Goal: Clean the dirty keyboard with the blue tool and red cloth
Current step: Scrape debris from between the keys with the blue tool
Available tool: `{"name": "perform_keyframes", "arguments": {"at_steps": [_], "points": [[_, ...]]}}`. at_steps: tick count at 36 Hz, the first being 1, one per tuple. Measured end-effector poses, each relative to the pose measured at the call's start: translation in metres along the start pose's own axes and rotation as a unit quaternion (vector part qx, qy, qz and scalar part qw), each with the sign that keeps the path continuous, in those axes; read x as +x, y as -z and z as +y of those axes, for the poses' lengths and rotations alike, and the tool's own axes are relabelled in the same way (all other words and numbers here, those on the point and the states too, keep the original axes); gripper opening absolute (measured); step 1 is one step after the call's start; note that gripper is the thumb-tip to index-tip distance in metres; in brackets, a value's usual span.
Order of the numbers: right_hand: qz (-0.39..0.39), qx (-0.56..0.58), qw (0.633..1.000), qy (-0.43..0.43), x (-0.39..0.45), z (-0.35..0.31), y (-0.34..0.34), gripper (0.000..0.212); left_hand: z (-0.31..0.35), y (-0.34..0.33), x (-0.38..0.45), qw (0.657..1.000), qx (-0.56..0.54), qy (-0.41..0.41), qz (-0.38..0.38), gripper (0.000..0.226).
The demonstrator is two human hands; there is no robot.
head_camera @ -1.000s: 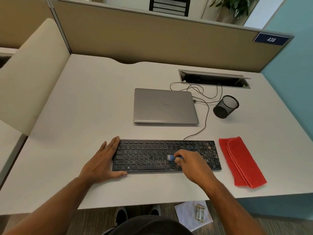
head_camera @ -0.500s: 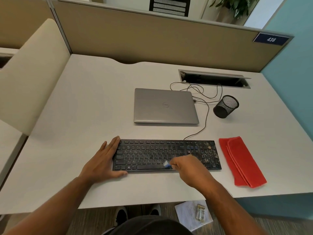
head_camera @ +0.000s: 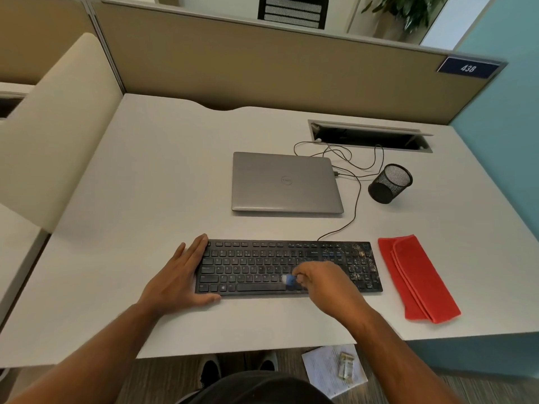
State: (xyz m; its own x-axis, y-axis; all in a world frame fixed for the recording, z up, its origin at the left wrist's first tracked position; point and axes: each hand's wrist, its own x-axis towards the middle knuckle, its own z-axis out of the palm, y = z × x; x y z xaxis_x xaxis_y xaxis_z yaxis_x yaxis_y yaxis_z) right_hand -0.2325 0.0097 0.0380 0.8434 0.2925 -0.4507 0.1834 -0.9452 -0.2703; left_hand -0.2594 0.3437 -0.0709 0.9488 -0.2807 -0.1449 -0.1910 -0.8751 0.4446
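A black keyboard [head_camera: 256, 266] lies near the desk's front edge, with pale crumbs scattered over its right number pad. My right hand [head_camera: 323, 282] grips a small blue tool [head_camera: 289, 279] whose white bristled tip touches the lower key rows right of centre. My left hand [head_camera: 178, 279] rests flat against the keyboard's left end, fingers straight and thumb along its front edge. A folded red cloth [head_camera: 417, 279] lies on the desk just right of the keyboard, untouched.
A shut grey laptop [head_camera: 285, 183] sits behind the keyboard. A black mesh cup [head_camera: 389, 183] lies tipped at the back right, beside loose cables [head_camera: 354, 170] and an open cable tray [head_camera: 370, 135]. Papers [head_camera: 332, 370] lie on the floor below the desk edge.
My right hand has swept the blue tool leftward and down across the keys, then slightly back up. My left hand and the red cloth have stayed put.
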Motion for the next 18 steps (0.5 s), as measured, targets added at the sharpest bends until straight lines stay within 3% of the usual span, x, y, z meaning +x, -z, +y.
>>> {"name": "perform_keyframes", "arguments": {"at_steps": [3,7,14,18], "points": [[0.036,0.028,0.999,-0.003,0.008,0.001,-0.002,0.028,0.001,0.000,0.000,1.000,0.000,-0.001,0.002,0.137],[-0.027,-0.012,1.000,-0.001,0.008,-0.003,0.000,0.032,-0.002,0.000,0.000,1.000,0.002,0.003,0.001,0.137],[0.050,0.037,0.997,0.045,0.013,-0.020,-0.002,0.024,0.000,0.000,0.000,1.000,0.002,0.001,0.004,0.137],[0.047,0.060,0.994,0.072,0.022,-0.041,-0.009,0.026,-0.001,-0.001,0.000,1.000,0.003,-0.002,0.005,0.138]]}}
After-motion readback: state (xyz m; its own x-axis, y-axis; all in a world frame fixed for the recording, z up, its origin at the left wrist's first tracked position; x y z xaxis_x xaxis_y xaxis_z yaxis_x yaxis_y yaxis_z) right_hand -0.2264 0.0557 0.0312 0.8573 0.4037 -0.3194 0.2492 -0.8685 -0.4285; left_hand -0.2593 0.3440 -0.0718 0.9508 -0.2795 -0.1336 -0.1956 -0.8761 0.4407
